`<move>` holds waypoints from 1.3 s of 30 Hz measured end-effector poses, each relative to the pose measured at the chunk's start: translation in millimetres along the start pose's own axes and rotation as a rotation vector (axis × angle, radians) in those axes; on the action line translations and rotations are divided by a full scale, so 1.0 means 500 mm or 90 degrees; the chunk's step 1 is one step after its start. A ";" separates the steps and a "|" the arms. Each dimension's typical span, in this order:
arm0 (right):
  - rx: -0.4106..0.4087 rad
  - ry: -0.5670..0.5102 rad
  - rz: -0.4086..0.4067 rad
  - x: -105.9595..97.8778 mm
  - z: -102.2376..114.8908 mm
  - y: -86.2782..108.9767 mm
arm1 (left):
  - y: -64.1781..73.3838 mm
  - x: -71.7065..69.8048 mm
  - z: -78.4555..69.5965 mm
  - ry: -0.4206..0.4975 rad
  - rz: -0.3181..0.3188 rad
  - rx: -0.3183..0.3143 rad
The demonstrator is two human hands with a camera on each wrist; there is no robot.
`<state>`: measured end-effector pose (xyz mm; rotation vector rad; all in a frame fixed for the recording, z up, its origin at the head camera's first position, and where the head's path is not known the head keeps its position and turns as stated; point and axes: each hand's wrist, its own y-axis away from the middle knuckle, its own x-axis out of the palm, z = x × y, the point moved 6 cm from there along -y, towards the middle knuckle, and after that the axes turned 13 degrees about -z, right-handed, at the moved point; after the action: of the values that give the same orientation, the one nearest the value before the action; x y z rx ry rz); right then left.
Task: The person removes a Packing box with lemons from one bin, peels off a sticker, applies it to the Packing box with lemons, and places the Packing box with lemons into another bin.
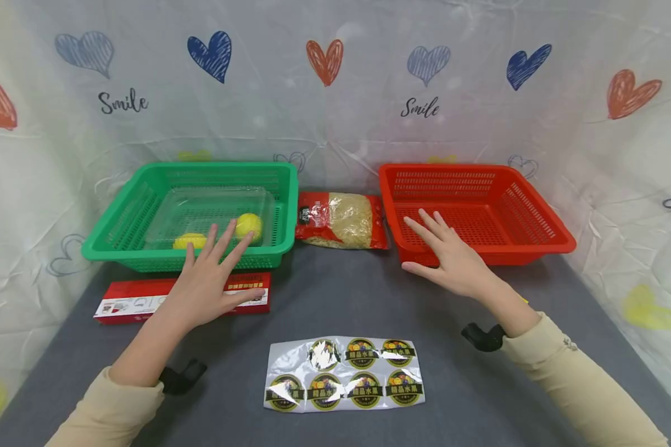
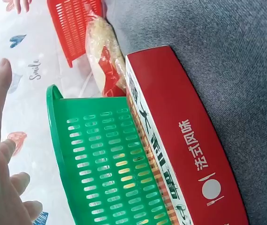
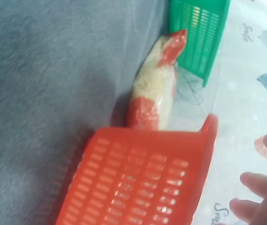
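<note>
My left hand [image 1: 204, 292] is spread with straight fingers over the front of the green basket [image 1: 288, 211] and the red box [image 1: 117, 304] lying before it. Inside that basket lie a clear plastic container [image 1: 201, 202] and two yellow fruits, one round [image 1: 248, 227] and one partly behind my fingers [image 1: 189, 241]. My right hand [image 1: 453, 261], fingers also spread, hovers at the front left of the red basket [image 1: 531, 248]. Neither hand holds anything. In the left wrist view, the box's red side [image 2: 185, 126] shows white lettering and a plate symbol.
Between the baskets lies a red plastic bag [image 1: 346, 220] with pale yellowish contents. A sheet of round fruit stickers [image 1: 343, 375] is on the grey tabletop [image 1: 335, 304] near the front. A white curtain [image 1: 335, 118] with printed hearts hangs behind and at both sides.
</note>
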<state>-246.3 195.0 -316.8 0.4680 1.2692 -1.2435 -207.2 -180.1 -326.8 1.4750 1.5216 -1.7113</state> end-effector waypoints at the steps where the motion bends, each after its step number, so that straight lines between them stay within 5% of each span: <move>1: 0.004 -0.011 -0.001 0.001 0.003 -0.002 | 0.001 0.000 0.001 0.008 -0.001 -0.006; 11: -0.012 -0.089 -0.002 0.010 0.040 -0.029 | 0.022 -0.005 0.018 0.113 -0.001 -0.068; 25: -0.072 -0.108 0.031 0.048 0.101 -0.066 | 0.057 -0.012 0.037 0.209 0.014 -0.144; 39: -0.100 -0.162 0.040 0.080 0.166 -0.119 | 0.095 -0.023 0.050 0.270 -0.089 -0.199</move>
<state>-268.4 88.5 -305.5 0.2261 1.1165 -1.1033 -174.3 -221.2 -342.2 1.6587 2.0440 -1.1982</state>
